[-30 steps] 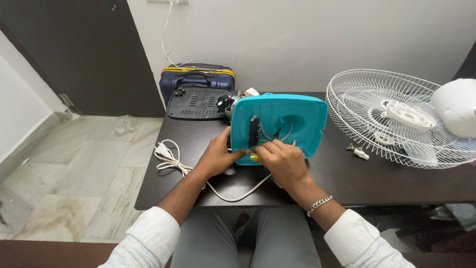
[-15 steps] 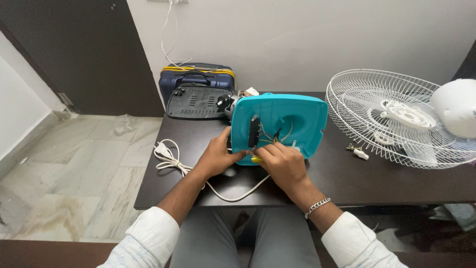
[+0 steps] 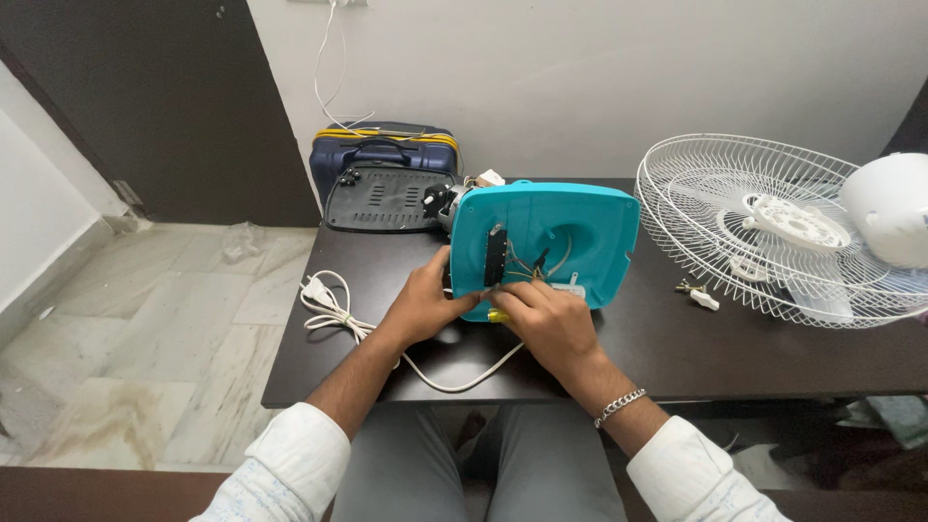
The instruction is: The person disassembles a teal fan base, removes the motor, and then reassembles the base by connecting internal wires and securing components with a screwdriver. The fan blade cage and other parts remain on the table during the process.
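Left hand [image 3: 422, 307] curled around the left edge of the blue-green box [image 3: 570, 232], fingers closed on it, thumb lying along the side. Right hand [image 3: 541, 324] closed too, fingers bent in tight at the bottom edge of the box, pinching something small and yellow [image 3: 497, 315] there. Cannot tell what the yellow bit is, mostly hidden under the fingers. Silver bracelet [image 3: 619, 407] on the right wrist. White sleeves [image 3: 290, 464] on both arms.

Blue-green box standing tilted up on the dark surface [image 3: 754, 348], right in front of both hands, open side facing the camera. Inside: a black strip [image 3: 495, 255] standing up near the left, and thin wires [image 3: 541, 263] in the middle. Some dark metal parts [image 3: 440, 201] sticking out behind the top left corner.

White cord [image 3: 454, 379] running from under the hands across the surface, ending in a looped bundle with a plug [image 3: 324, 302] near the left edge.

Black flat cover with slots [image 3: 377, 198] lying at the back left of the surface. Behind it, a dark blue suitcase with yellow trim [image 3: 382, 150] against the wall.

Well off to the right, a big white wire fan guard [image 3: 773, 227] lying on the surface, with a round white part [image 3: 889, 208] beside it at the far right. Small screws or bits [image 3: 696, 293] just by the guard's near rim.
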